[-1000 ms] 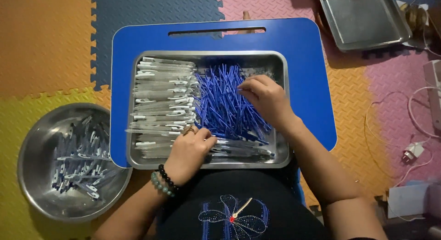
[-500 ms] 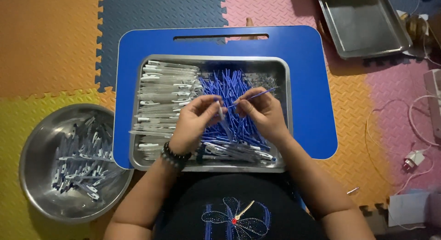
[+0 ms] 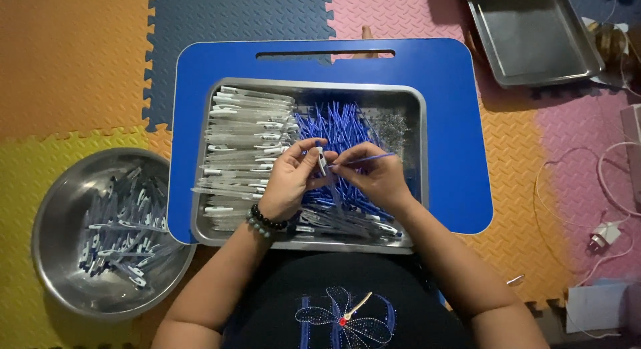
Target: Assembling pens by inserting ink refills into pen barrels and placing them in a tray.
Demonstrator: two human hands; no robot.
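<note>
My left hand holds a clear pen barrel with a white tip, upright over the steel tray. My right hand pinches a thin blue refill and points its end at the barrel. Both hands meet above the tray's middle. Clear pen barrels lie stacked in the tray's left half, and blue refills are heaped in the middle. A beaded bracelet is on my left wrist.
The tray rests on a blue lap table. A round steel bowl with several assembled pens sits at the left on foam floor mats. A second steel tray lies at the top right. White cables and a charger lie at the right.
My right hand left the refill heap with one blue refill, and my left hand lifted a barrel from the tray's front. The hands came together over the tray's middle.
</note>
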